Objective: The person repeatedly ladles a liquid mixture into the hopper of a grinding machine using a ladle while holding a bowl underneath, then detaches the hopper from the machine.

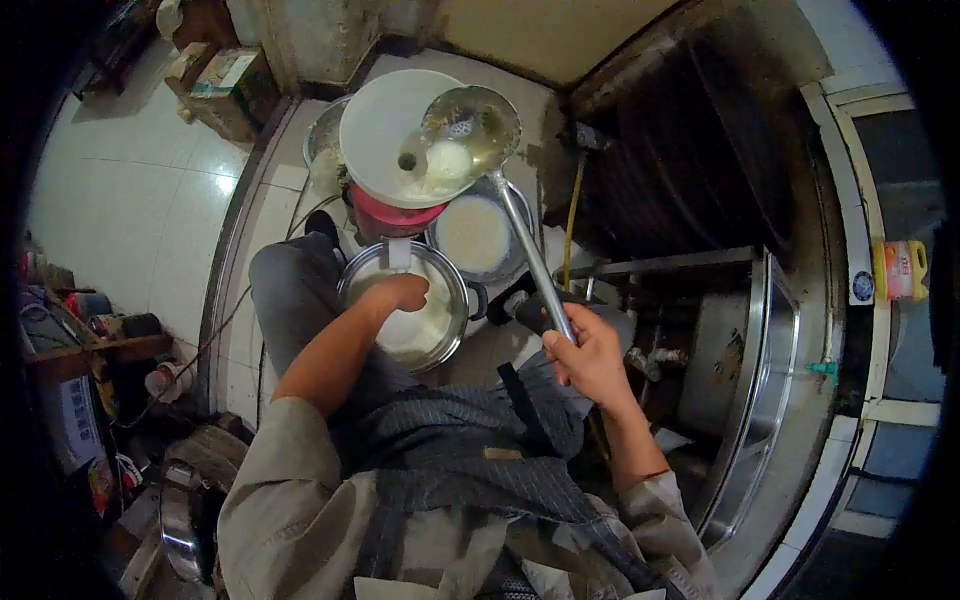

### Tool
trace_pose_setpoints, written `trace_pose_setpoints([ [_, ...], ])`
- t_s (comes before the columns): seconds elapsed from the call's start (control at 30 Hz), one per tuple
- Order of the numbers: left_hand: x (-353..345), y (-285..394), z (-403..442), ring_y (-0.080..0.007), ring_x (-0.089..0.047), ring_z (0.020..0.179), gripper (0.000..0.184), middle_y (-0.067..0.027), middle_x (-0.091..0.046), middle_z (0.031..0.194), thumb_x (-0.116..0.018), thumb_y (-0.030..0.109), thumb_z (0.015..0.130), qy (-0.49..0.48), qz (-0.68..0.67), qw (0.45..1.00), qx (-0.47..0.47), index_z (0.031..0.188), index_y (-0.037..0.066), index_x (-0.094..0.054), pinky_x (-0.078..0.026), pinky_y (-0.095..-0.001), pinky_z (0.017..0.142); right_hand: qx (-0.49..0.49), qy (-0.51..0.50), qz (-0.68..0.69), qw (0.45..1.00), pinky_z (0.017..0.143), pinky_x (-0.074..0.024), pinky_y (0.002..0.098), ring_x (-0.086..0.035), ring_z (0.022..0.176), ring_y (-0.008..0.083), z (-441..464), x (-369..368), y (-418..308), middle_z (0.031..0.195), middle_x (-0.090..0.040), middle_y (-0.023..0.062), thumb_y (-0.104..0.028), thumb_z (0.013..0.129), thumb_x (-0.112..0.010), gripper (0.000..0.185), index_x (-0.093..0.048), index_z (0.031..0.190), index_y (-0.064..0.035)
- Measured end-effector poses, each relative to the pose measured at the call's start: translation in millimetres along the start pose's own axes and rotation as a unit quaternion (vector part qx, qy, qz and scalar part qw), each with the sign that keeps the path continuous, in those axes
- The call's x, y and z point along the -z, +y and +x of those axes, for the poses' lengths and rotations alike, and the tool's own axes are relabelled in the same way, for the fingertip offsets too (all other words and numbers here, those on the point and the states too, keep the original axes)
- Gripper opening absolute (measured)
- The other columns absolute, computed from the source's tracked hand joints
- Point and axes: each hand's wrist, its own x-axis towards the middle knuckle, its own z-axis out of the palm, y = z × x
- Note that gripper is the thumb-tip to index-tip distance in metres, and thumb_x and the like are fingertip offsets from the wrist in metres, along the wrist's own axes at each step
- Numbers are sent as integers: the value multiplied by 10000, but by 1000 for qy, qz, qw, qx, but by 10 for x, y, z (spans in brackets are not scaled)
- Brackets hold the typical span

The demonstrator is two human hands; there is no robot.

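My right hand is closed round the long handle of a large metal ladle. The ladle's bowl overlaps the right side of a white basin, and a pale white mass shows in it. A dark round spot marks the basin. My left hand reaches over a steel pot of white contents, its fingers pressed together. Just beyond those fingers is a small flat whitish piece; whether they grip it is unclear. Pale contents also fill a round pan under the ladle.
A red bucket stands under the white basin. A metal-framed stand is close on the right, beside a yellow hose. Cardboard boxes sit at the upper left, and a cable crosses the floor at left.
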Motion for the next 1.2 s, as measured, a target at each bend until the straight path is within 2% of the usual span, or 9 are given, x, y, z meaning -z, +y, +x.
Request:
trace_pose_setpoints([
  [0.13, 8, 10, -38, -372, -626, 993, 314, -213, -650, 1064, -532, 202, 805, 0, -3, 1000, 0, 1002, 2, -672, -489, -446, 857, 15, 15, -52, 998, 434, -389, 223, -490, 484, 67, -46, -12, 27, 690, -547, 20, -74, 867, -623, 347, -535, 1191, 14],
  [0.33, 29, 29, -69, -373, -612, 1025, 333, -217, -635, 1103, -525, 194, 809, -13, 2, 1000, -3, 1048, 2, -652, -479, -448, 878, 190, 50, -172, 965, 454, -399, 219, -489, 518, 59, 22, 54, 421, 702, -536, 3, -85, 868, -625, 368, -528, 1212, 6],
  [0.47, 12, 1, -53, -372, -581, 1083, 426, -191, -611, 1177, -539, 265, 838, -59, 5, 998, 20, 1219, 80, -582, -454, -450, 925, 98, 52, -76, 991, 478, -422, 263, -519, 522, 90, -8, 22, 413, 681, -556, 48, -126, 865, -618, 327, -543, 1156, 3],
  [0.53, -15, -19, -65, -373, -590, 1062, 400, -203, -619, 1149, -537, 252, 839, -57, 6, 998, 15, 1184, 59, -595, -462, -452, 908, 38, 39, 58, 997, 438, -386, 235, -480, 482, 75, 53, 17, 475, 658, -538, 22, -79, 880, -583, 248, -532, 1104, 14],
  [0.8, 169, -55, -230, -364, -600, 1038, 376, -197, -630, 1124, -545, 241, 863, -76, 24, 996, 28, 1192, 65, -592, -470, -453, 883, -86, 132, 119, 980, 461, -438, 300, -542, 489, 162, 1244, -45, 1751, 675, -554, 83, -120, 858, -602, 217, -534, 1033, -12],
  [0.87, 292, -187, -302, -364, -599, 1023, 362, -198, -636, 1092, -555, 234, 862, -3, 29, 999, -43, 1181, 67, -597, -467, -456, 877, -42, 217, -144, 965, 555, -497, 400, -621, 592, 304, 1714, -59, 2328, 750, -618, 175, -135, 822, -601, 231, -547, 1004, -4],
  [0.97, 701, -112, -504, -380, -606, 968, 324, -207, -636, 1055, -560, 218, 850, 17, 49, 998, -43, 1125, 53, -609, -471, -478, 847, -51, 241, -261, 933, 679, -518, 457, -642, 766, 411, 2101, -73, 2648, 850, -635, 254, -157, 799, -591, 258, -562, 994, 10],
  [1.1, 1039, -73, -450, -403, -608, 911, 292, -216, -640, 977, -560, 216, 844, -85, 125, 988, 42, 1074, 43, -611, -483, -494, 796, -129, 213, -294, 923, 735, -525, 481, -649, 829, 399, 2621, -126, 3160, 891, -651, 223, -131, 785, -586, 214, -584, 971, -24],
  [1.2, 905, -292, -392, -432, -608, 862, 237, -227, -643, 902, -531, 215, 863, -66, 79, 991, 85, 1013, 60, -628, -483, -513, 766, -70, 271, -284, 917, 694, -532, 470, -653, 799, 370, 2791, -183, 3467, 900, -635, 182, -142, 829, -566, 198, -592, 992, -34],
])
